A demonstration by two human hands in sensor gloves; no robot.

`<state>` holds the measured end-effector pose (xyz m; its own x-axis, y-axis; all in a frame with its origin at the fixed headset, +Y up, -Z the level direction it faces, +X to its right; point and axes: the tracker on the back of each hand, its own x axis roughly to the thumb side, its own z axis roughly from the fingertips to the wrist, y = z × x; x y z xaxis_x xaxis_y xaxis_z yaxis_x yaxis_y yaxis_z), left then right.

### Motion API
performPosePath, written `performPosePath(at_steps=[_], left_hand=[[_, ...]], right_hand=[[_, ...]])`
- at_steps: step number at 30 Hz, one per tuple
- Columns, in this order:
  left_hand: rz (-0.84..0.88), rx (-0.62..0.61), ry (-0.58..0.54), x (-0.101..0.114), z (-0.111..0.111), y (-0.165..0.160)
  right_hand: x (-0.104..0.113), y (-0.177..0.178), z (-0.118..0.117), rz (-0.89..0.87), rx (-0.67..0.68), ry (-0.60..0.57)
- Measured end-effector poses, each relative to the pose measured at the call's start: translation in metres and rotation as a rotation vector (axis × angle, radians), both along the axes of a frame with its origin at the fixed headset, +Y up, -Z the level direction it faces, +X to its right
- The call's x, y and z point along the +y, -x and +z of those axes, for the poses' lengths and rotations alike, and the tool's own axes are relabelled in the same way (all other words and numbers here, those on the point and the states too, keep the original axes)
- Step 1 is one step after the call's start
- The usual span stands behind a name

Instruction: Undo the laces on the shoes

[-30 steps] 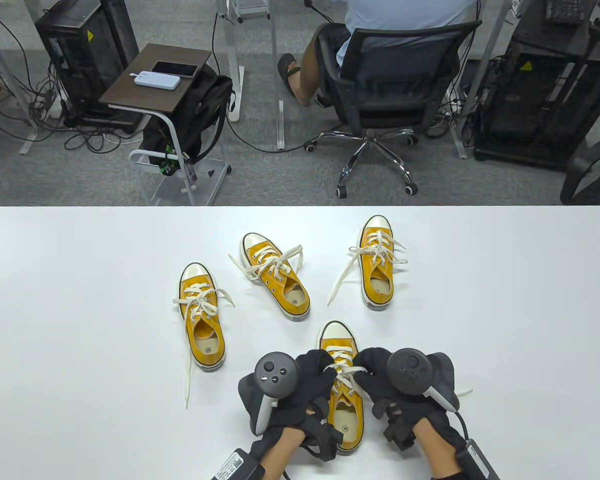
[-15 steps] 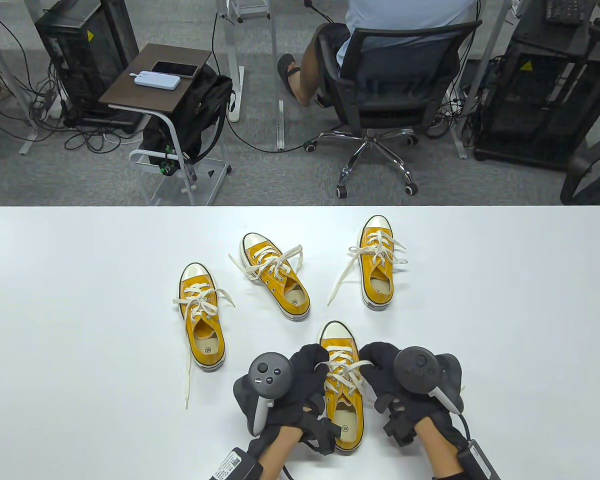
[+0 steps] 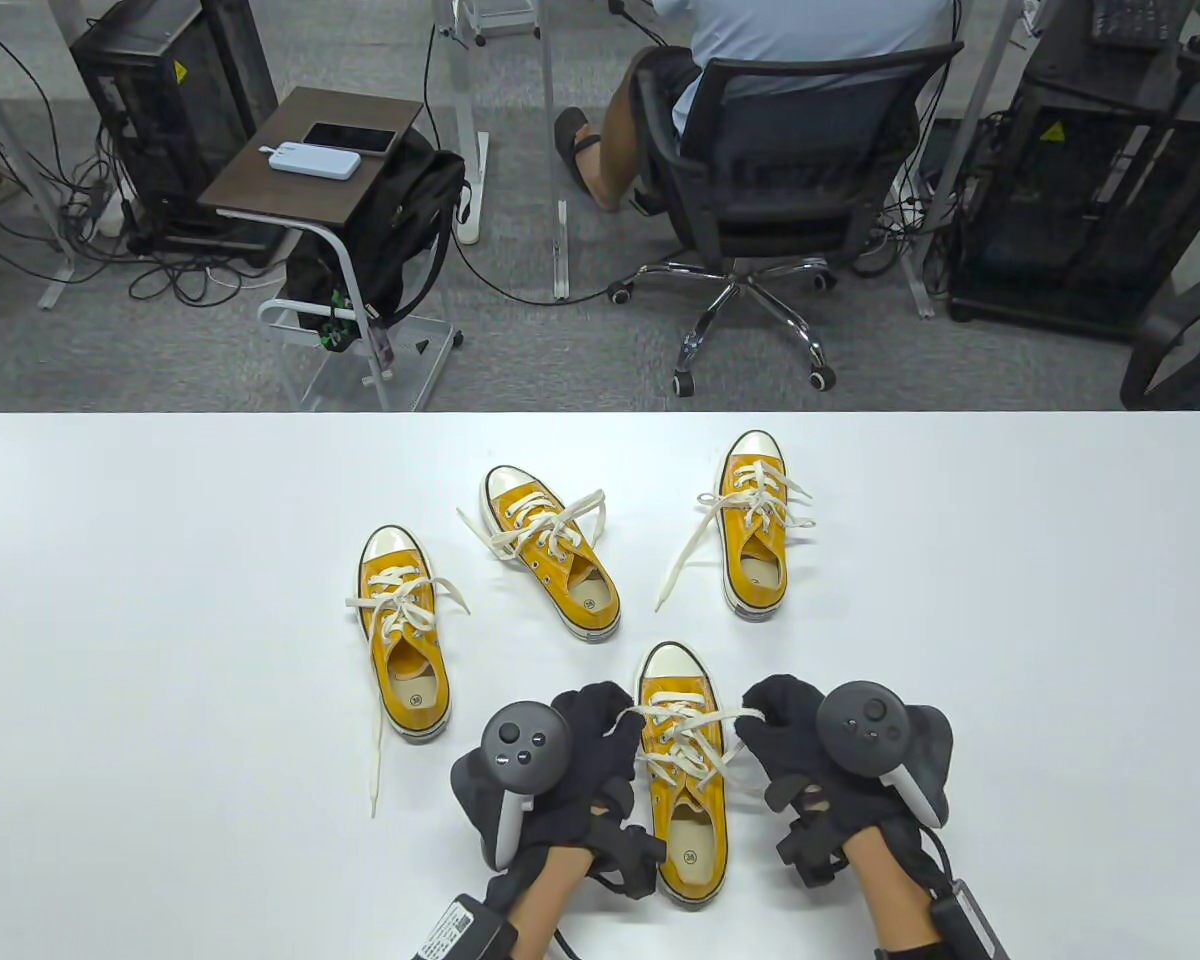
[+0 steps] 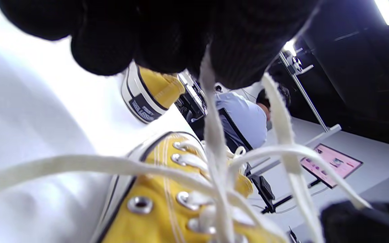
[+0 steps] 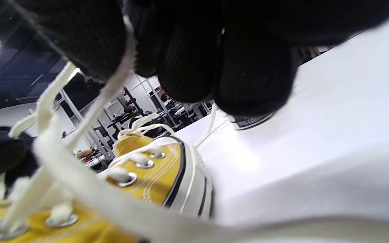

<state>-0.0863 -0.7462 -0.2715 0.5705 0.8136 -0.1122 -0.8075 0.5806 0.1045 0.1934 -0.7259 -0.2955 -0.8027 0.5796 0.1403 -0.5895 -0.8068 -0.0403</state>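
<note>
Yellow sneaker [image 3: 685, 790] at lower centre of frame on white counter [image 3: 1010, 620], toe pointing up-frame. Left hand [image 3: 585, 745] pinches one cream lace [image 3: 695, 735] strand at left; right hand [image 3: 795, 745] pinches another at right. Three other yellow sneakers [image 3: 560, 560] up-frame.

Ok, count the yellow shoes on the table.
4: left shoe, back middle shoe, back right shoe, and near shoe between both hands. None looks hidden.
</note>
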Motion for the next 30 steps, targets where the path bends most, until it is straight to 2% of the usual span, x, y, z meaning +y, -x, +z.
performPosePath(at_steps=[5,7,10,14,19,26,30], left_hand=[[0.028,0.025,0.004,-0.002,-0.003,0.007],[0.026,0.049,0.001,-0.003,-0.003,0.009],[0.031,0.054,-0.001,-0.002,-0.004,0.013],[0.042,0.079,-0.007,-0.001,-0.003,0.018],[0.074,0.091,-0.015,0.000,-0.004,0.025],[0.102,0.109,-0.009,0.001,-0.005,0.030],[0.061,0.145,-0.010,0.002,-0.005,0.035]], right_hand=[[-0.002,-0.009,-0.003,-0.039,-0.005,0.058],[-0.003,-0.012,-0.005,-0.058,0.027,0.115],[-0.003,-0.018,-0.006,-0.097,-0.019,0.077],[-0.005,-0.029,-0.007,-0.156,-0.058,0.092],[-0.007,-0.037,-0.008,-0.246,-0.047,0.152],[-0.005,-0.049,-0.008,-0.291,-0.089,0.136],[-0.007,-0.057,-0.008,-0.342,-0.115,0.141]])
